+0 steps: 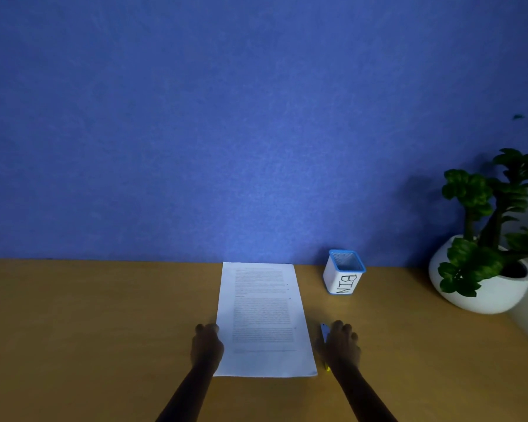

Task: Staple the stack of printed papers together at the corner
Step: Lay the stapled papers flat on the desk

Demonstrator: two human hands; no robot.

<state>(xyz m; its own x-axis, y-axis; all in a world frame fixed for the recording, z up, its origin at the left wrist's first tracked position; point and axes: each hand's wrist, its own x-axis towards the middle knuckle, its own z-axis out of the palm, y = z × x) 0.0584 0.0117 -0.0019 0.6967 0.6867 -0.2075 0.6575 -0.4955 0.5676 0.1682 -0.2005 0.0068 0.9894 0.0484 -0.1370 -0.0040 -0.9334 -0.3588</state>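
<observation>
Blue wall [195,117] fills most of the head view, and a brown wooden desk [104,330] runs along its foot. A stack of printed papers [262,318] lies flat at the middle of the desk, text side up. Its far edge is close to the wall and its near edge is toward the person.

The left hand [207,344] sits at the stack's left edge, on its near half, knuckles up, with the thumb side touching the paper. The dim light hides whether it pinches the sheets or only rests against them.

The right hand [343,345] is on the desk just beside the stack's right edge, fingers curled down over a small stapler [324,330] and gripping it. A blue-grey tip pokes out ahead of the thumb side, and a spot of yellow shows below the wrist. The stapler lies apart from the paper.

Farther back on the right, near the wall, stands a white square container with a blue rim [343,277], lettered "BIN". A leafy green plant [470,263] in a rounded white pot [482,296] occupies the far right.
</observation>
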